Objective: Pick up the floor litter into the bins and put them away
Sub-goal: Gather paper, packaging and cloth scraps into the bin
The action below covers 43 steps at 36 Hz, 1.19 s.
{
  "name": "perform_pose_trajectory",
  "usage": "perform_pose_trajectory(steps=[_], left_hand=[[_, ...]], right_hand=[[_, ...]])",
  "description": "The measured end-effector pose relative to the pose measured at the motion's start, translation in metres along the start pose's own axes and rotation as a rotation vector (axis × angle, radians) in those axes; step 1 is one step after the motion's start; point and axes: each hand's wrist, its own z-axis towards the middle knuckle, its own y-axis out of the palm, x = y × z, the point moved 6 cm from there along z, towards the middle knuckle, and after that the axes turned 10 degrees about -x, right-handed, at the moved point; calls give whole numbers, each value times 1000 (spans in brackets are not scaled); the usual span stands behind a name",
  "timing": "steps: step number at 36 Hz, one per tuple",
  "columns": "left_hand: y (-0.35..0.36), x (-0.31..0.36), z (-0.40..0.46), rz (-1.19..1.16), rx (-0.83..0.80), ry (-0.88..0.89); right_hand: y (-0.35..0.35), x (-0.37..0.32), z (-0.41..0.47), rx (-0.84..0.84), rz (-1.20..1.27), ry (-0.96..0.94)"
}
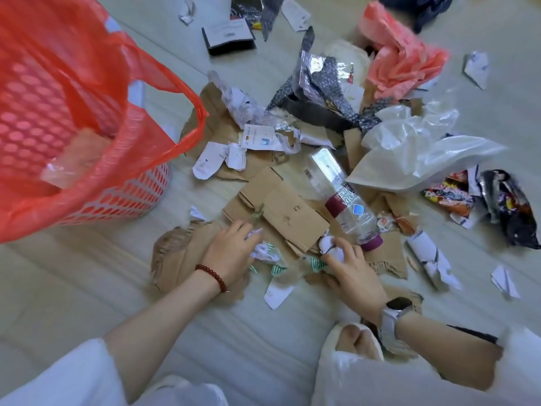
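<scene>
1. The left hand (231,253), with a red bead bracelet at its wrist, curls its fingers round a crumpled white paper scrap with green stripes (265,252) at the near edge of the litter pile
2. The right hand (349,269), with a watch on a pale strap at its wrist, pinches a small white paper wad (329,244) just beside the cap end of a clear plastic bottle with a purple label and cap (347,200)
3. Both scraps should be feather-light, soft and crushable; a loose closing of the fingers anywhere on them will likely do
4. A flattened brown cardboard box (281,210) lies between and just beyond the hands; it looks stiff and light, best taken by an edge
5. The bottle looks smooth and could roll; its middle seems the best place to grasp it
6. The white perforated basket lined with a red plastic bag (96,136) stands at the left, its mouth open towards the pile
7. Bare pale floor (234,332) lies near the person and between pile and basket, leaving room to carry litter leftwards; torn brown card (181,259) under the left hand may drag along
</scene>
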Motion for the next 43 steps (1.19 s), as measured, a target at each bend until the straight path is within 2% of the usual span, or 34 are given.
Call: perform_pose_trajectory(steps=[4,8,10,12,13,15,18,20,22,27,29,31,33,36,39,43], left_hand=[[-2,-5,-11,-205,8,-45],[-14,-5,-15,-324,34,-110],[-22,0,-14,-421,57,-107],[-25,0,-13,-579,77,-169],[-27,-2,-11,-721,91,-246],[-28,-5,-8,-1151,105,-443],[-33,9,3,-1784,109,-529],[-43,18,10,-1998,74,-506],[-48,22,11,-2044,43,-498],[-40,10,-3,-1863,-28,-653],[-37,-1,-13,-1599,-42,-686],[-38,-13,-20,-1128,-30,-645],[-42,-20,-25,-672,-37,-593],[-34,-16,-25,-211,-218,-427],[-15,-14,-22,64,-411,-312],[0,-15,-14,184,-549,-216]], right_hand=[[-12,10,2,46,332,-9],[-30,21,2,81,742,69],[-40,24,1,70,955,118],[-48,25,1,-1,1066,140],[-49,26,2,-58,1094,149],[-48,27,2,-176,1116,160],[-42,19,3,-280,1026,131],[-36,8,6,-316,940,81],[-35,-5,7,-332,891,23],[-27,-19,5,-329,802,-45],[-16,-23,2,-361,724,-89],[-7,-30,-2,-371,603,-145],[1,-34,-6,-294,450,-185],[7,-49,-10,-93,184,-300],[14,-67,-8,-58,-55,-357],[20,-83,-2,-26,-163,-373]])
